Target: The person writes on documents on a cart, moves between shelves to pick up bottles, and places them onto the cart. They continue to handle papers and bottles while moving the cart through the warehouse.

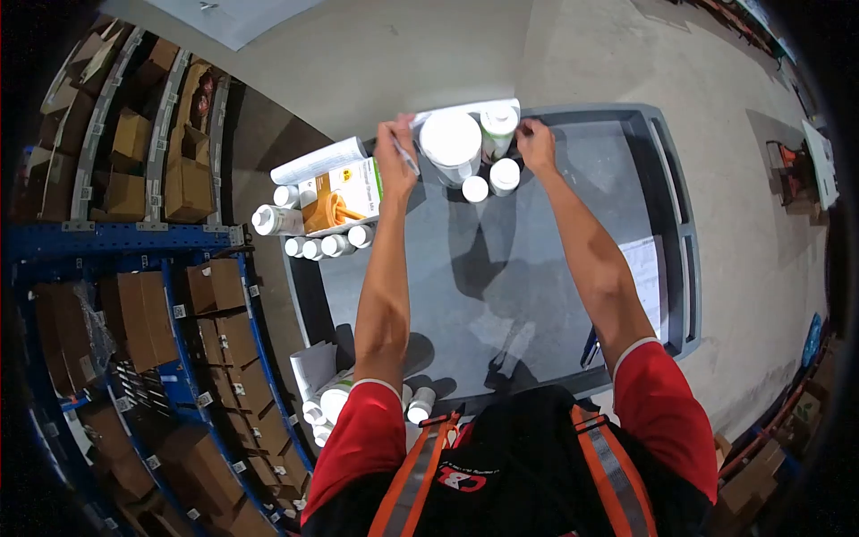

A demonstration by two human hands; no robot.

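My left hand [395,161] is closed around a slim pen [408,159], its fingertips at the left end of a white paper sheet [429,114]. The sheet stands behind a large white tub [451,139] and a white bottle with a green label [499,125]. Two smaller white-capped bottles, one [475,189] and another [505,174], stand in front of them. My right hand [537,148] is beside the labelled bottle, fingers curled in near the sheet's right end. What those fingers hold, if anything, I cannot make out.
A grey cart tray [573,268] with raised rims carries everything. Left on it are an orange-and-white box [340,197], several white bottles [335,245] and a rolled paper [318,161]. More bottles [420,405] sit near me; papers [642,273] lie right. Blue shelving [116,240] holds cartons.
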